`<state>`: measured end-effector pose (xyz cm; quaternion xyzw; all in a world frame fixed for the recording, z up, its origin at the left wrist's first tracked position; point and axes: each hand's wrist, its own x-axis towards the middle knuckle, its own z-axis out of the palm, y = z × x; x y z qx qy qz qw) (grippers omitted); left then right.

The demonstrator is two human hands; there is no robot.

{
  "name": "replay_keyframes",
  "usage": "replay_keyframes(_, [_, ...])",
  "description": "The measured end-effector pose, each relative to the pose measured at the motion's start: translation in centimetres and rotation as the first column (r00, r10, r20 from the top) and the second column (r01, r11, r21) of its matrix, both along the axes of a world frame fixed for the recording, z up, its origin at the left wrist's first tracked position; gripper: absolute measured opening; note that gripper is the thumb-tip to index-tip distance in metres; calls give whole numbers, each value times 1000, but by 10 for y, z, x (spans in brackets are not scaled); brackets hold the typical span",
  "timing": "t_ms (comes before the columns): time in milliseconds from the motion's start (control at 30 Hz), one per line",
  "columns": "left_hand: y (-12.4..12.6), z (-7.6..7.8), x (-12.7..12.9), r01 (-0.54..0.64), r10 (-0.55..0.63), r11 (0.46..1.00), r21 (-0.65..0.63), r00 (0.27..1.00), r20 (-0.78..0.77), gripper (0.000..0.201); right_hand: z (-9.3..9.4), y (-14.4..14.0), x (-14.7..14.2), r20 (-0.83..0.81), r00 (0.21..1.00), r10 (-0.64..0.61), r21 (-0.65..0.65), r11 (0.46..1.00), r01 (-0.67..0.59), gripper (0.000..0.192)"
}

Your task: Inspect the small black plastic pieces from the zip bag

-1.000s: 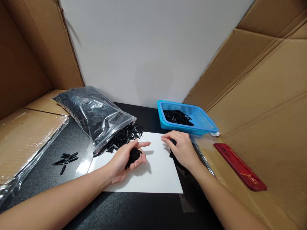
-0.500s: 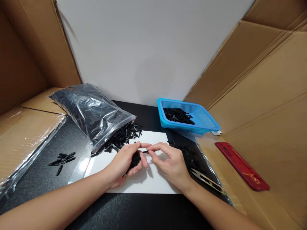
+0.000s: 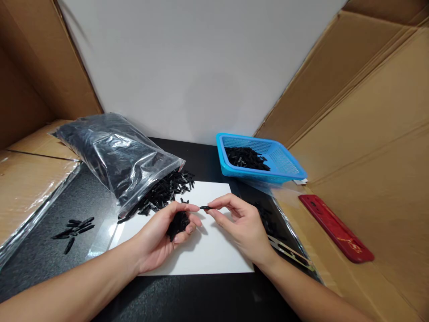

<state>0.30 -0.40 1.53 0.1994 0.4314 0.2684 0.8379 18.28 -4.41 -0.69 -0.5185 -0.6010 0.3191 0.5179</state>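
Bright, even light falls from above. The hands (image 3: 201,223) cast soft shadows on the white sheet (image 3: 214,250). Glare streaks the clear bag (image 3: 114,156) and the black counter (image 3: 100,232) at near left. The cardboard walls (image 3: 368,112) bend at the edges; focus stays sharp.

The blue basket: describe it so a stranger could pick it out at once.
Start at the white sheet of paper on the black table. Beyond its far right corner, near the white wall, sits the blue perforated plastic basket, partly filled with small black pieces. It is the only bright blue, rigid container here.
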Motion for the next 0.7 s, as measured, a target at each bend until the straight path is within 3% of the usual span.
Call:
replay_keyframes(200, [-2,-4,-1,121,-135,984,131,986,103,8,1,-2,0,-13,1000,14,-4,1000,-14,3])
replay_keyframes(500, [-3,-10,1,161,-156,972,169,987,-44,25,2,-2,-2,-70,996,46,-9,999,-47,3])
replay_keyframes(633, [-4,-5,0,150,-158,975,166,987,34,17,3,-1,-1,-5,1000,0,8,1000,1,5])
replay_keyframes(700, [-5,-4,-1,170,-184,971,170,981,69,24,4,-1,-1,43,998,-35,30,999,33,4])
